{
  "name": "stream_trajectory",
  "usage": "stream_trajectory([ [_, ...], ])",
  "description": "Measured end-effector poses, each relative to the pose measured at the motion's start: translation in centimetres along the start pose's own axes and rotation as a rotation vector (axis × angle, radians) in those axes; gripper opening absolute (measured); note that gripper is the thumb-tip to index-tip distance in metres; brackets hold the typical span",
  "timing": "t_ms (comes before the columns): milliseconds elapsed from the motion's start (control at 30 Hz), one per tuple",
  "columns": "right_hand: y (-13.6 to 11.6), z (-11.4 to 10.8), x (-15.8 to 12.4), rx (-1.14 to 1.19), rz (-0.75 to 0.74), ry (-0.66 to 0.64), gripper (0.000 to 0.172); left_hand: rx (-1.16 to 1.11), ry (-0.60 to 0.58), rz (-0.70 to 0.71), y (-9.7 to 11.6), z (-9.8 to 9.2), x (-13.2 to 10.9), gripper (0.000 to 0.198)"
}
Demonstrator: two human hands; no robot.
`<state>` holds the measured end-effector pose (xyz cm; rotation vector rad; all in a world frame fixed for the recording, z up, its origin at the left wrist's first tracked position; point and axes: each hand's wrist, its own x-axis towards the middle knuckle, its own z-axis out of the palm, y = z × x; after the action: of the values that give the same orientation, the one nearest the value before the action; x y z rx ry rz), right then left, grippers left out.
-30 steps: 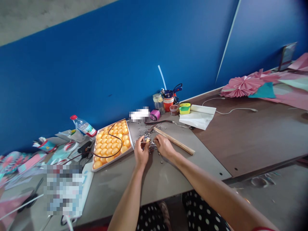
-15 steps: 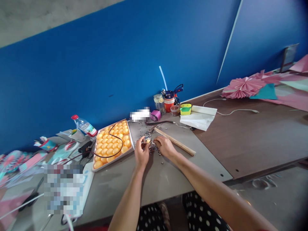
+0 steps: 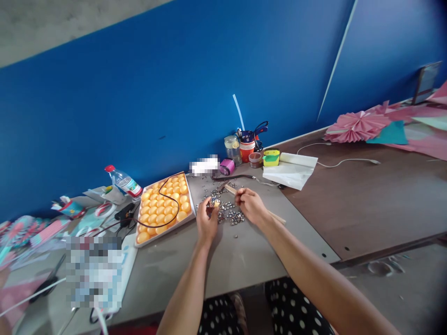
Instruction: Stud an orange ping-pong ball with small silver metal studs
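My left hand (image 3: pixel 206 221) is closed round a small orange ball (image 3: pixel 214 202) partly covered with silver studs, held just above the grey table (image 3: pixel 223 260). My right hand (image 3: pixel 250 204) is pinched shut a little to the right of the ball, over a pile of loose silver studs (image 3: pixel 230 215). What its fingertips hold is too small to make out. A wooden stick (image 3: pixel 230 189) lies under and behind the right hand. To the left stands a white tray (image 3: pixel 190 204) with several orange balls (image 3: pixel 160 209) in it.
A black cord (image 3: pixel 164 186) loops over the tray. A water bottle (image 3: pixel 124 182) lies at the back left. Cups, jars and scissors (image 3: pixel 246 144) stand by the blue wall. White paper (image 3: pixel 289 170), a white cable (image 3: pixel 344 162) and pink paper fans (image 3: pixel 352 126) lie to the right.
My right hand has drawn away from the ball to the right and back, uncovering the pile of studs. The left hand keeps the ball in about the same place.
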<state>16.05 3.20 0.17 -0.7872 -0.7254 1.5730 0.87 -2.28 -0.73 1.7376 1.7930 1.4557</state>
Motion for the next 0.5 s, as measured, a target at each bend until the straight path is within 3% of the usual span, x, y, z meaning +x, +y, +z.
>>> stream_trajectory([
  [233,-0.31,0.3,-0.59,0.058,0.184,-0.117,0.022,0.011,0.006,0.032,0.24,-0.09,-0.04,0.047],
  [500,-0.51,0.56,-0.92,0.035,0.168,-0.206,0.033,0.004,0.004,0.032,-0.04,0.01,0.01,0.045],
])
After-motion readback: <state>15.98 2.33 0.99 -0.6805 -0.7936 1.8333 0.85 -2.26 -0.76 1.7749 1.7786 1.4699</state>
